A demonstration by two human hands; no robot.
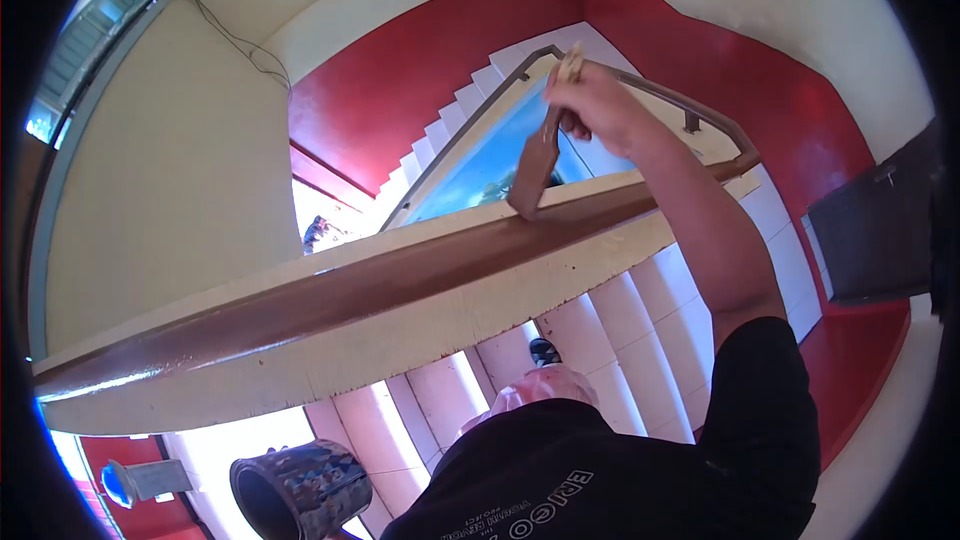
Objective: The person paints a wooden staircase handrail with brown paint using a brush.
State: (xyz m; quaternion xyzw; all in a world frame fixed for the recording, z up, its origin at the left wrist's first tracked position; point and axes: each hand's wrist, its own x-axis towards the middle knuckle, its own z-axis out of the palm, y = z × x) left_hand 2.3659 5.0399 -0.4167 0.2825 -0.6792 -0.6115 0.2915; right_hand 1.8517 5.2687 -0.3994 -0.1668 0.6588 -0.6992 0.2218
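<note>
My right hand (592,105) is closed around the pale handle of a paintbrush (535,165). The brush is coated in brown, and its bristle end touches the brown handrail (400,285) on top of the cream stair wall (430,325). Part of the rail's brown surface looks glossy and wet. At the lower left, a paint can (310,485) with a stained, patchy outside is held beside my body, its dark mouth turned to the left. Only a sliver of my left hand (345,535) shows under the can; its fingers are mostly hidden.
White tiled steps (590,345) run beneath me, with one sandalled foot (544,351) on them. Beyond the rail, another stair flight climbs beside a red-and-cream wall (430,60). A blue painted panel (480,175) fills the far balustrade. A dark door (870,230) is at the right.
</note>
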